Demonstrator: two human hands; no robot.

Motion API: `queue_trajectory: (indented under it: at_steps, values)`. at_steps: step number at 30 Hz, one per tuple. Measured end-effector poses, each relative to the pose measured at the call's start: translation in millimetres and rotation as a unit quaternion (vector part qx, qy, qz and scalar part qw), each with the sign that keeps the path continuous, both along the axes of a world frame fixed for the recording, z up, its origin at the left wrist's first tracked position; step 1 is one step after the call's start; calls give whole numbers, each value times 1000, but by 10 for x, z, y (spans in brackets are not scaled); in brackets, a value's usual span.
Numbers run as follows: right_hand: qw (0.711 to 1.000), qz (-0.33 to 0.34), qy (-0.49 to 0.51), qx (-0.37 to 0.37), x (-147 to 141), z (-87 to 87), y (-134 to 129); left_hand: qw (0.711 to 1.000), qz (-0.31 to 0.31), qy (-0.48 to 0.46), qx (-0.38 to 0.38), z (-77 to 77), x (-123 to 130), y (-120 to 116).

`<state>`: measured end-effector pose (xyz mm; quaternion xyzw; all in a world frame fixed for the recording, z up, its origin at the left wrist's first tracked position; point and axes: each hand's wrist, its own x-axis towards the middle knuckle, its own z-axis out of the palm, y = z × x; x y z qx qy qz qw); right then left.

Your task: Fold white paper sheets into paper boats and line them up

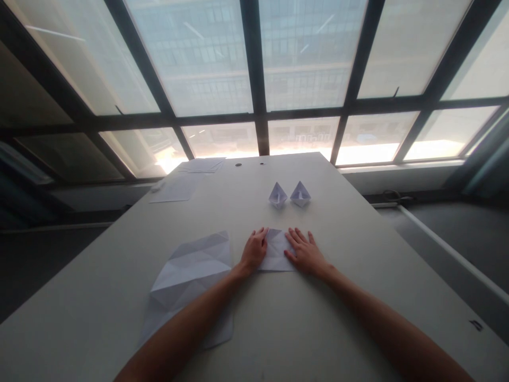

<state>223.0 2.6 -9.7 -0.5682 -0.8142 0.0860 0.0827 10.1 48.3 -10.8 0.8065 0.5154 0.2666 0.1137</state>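
A small folded sheet of white paper [275, 252] lies flat on the table with crease lines across it. My left hand [253, 251] rests on its left edge, fingers stretched forward and close to one another. On the right part of the sheet, my right hand [305, 251] lies flat with its fingers spread. Beyond the hands stand two folded paper boats [278, 196], side by side, each with a pointed peak. A larger creased sheet of paper [194, 270] is to the left, partly hidden by my left forearm.
The long white table [342, 313] stretches away to a wall of windows [302, 58]. Several flat white sheets [178, 187] lie at its far left. Near the far end is a small dark round spot [238, 165]. A dark mark [476, 325] is near the right edge.
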Motion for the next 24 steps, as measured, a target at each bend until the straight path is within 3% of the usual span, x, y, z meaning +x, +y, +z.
queue_trajectory:
  at_steps: [4, 9, 16, 24]
  values:
    - [1000, 0, 0, 6, -5, -3, -4, 994, -90, 51, 47, -3, -8, -49]
    - [1000, -1, -1, 7, -5, -11, 2, 975, -172, 136, 25, 3, -19, -63]
    - [1000, 0, 5, 7, 5, -15, 3, 958, -216, 188, 33, 52, 21, -155]
    - [1000, 4, -1, 12, -2, -8, -5, 955, -229, 186, 10, 67, 25, -176]
